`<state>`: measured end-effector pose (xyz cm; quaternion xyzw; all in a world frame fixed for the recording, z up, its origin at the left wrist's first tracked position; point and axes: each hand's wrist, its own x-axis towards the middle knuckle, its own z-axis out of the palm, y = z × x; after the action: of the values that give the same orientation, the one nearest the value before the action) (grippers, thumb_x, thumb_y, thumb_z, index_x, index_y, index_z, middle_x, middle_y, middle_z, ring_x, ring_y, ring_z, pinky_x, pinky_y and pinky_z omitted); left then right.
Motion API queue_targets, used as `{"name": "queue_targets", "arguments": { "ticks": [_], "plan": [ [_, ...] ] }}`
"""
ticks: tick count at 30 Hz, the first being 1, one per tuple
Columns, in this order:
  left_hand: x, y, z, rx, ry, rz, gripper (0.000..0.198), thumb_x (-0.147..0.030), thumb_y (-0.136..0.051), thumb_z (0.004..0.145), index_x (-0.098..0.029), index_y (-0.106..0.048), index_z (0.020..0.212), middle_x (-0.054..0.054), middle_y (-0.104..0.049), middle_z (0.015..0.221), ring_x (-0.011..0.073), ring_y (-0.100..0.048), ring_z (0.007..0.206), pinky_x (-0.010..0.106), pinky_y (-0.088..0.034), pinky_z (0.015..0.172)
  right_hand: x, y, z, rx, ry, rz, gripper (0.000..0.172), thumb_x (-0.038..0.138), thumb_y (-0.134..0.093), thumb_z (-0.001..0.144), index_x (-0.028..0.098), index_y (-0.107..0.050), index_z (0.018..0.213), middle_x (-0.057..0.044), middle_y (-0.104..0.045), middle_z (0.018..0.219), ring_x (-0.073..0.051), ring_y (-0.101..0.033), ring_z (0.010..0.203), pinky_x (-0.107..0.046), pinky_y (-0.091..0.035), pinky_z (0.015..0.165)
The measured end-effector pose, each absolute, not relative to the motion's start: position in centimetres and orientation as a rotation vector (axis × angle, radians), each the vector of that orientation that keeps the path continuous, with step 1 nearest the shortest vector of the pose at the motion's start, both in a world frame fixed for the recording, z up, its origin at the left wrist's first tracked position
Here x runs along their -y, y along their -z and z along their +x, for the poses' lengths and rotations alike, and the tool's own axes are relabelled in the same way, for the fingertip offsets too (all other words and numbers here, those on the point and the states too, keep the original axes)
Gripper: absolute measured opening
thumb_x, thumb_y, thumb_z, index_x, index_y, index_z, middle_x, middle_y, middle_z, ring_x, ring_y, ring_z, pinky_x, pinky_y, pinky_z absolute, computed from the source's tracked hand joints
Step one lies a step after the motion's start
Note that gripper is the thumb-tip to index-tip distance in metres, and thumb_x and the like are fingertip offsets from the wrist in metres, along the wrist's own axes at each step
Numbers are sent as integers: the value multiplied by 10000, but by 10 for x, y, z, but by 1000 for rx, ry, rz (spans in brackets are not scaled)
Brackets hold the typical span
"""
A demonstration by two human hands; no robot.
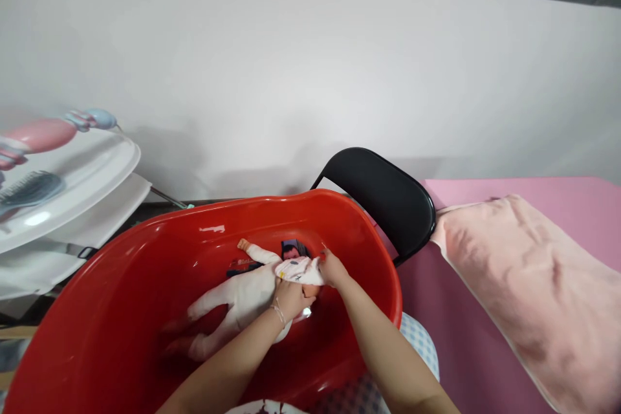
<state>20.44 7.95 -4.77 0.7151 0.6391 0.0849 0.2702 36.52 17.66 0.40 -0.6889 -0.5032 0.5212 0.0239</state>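
Observation:
A baby doll (237, 301) in a white bodysuit lies on its back inside a big red plastic tub (145, 259). A small white patterned cloth (301, 270) covers the doll's head end. My left hand (291, 297), with a bracelet at the wrist, is closed on the doll's upper body and the near edge of the cloth. My right hand (332, 268) pinches the cloth's far right edge. Both forearms reach into the tub from below.
A black chair back (388, 197) stands right behind the tub. A pink towel (528, 284) lies on a pink surface (466, 362) to the right. At left, white trays (97, 171) hold a dark hairbrush (29, 191) and a pink bottle (41, 132). A white wall rises beyond.

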Motion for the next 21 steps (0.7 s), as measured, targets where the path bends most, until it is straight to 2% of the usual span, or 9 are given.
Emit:
{"name": "queue_targets", "arguments": {
  "ticks": [3,5,7,11,13,16,18,21],
  "plan": [
    [-79,50,204,-1712,-216,1905,1046,-437,-792,785,-250,-438,1751,52,-321,1826,347,-242,1716,566,-180,1407,-170,-4,363,1741,-1483,-2221,427,256,-542,1098,114,-641,1488,-183,-669,1251,-264,-673,1207,-335,-506,1073],
    [-78,51,205,-1707,-220,1937,1056,-428,-801,783,-208,-436,1750,85,-314,1829,350,-225,1721,564,-150,1419,-168,-6,361,1808,-1372,-2229,419,290,-537,1114,164,-657,1495,-177,-621,1391,-308,-588,1373,-429,-464,1175],
    [-78,48,206,-1709,-214,1962,1023,-414,-815,784,-185,-478,1722,119,-367,1805,365,-262,1706,562,-121,1428,-167,-10,359,1854,-1362,-2128,446,329,-621,1085,193,-657,1508,-153,-588,1459,-296,-544,1427,-440,-449,1219],
    [-84,18,210,-1683,-239,2016,841,-430,-755,865,-230,-569,1660,101,-470,1752,397,-350,1659,557,-120,1433,-168,-18,360,1723,-1804,-1603,687,297,-841,896,133,-628,1528,-141,-648,1348,-202,-639,1245,-290,-526,1129],
    [-89,-3,211,-1643,-229,2028,741,-404,-720,892,-260,-618,1612,90,-539,1700,397,-407,1626,554,-179,1423,-170,-24,364,1643,-1955,-1403,696,280,-843,865,135,-643,1516,-134,-648,1355,-188,-645,1223,-269,-535,1114],
    [-94,-23,211,-1608,-196,2011,655,-356,-671,916,-248,-657,1562,106,-623,1608,389,-487,1567,559,-247,1401,-174,-34,374,1568,-2046,-1370,728,219,-796,848,133,-625,1550,-137,-636,1380,-178,-651,1188,-269,-546,1083],
    [-94,-23,209,-1597,-225,2006,674,-374,-667,913,-226,-655,1570,125,-594,1639,400,-474,1577,577,-224,1401,-176,-37,381,1553,-2096,-1388,801,149,-789,782,129,-613,1563,-130,-634,1382,-169,-657,1144,-248,-553,1026],
    [-92,-9,208,-1555,-257,2019,639,-423,-681,893,-274,-710,1514,85,-610,1636,385,-472,1580,545,-204,1402,-177,-39,388,1527,-2349,-1239,740,146,-823,704,100,-692,1431,-103,-661,1299,-151,-660,1082,-193,-542,940]
  ]
}}
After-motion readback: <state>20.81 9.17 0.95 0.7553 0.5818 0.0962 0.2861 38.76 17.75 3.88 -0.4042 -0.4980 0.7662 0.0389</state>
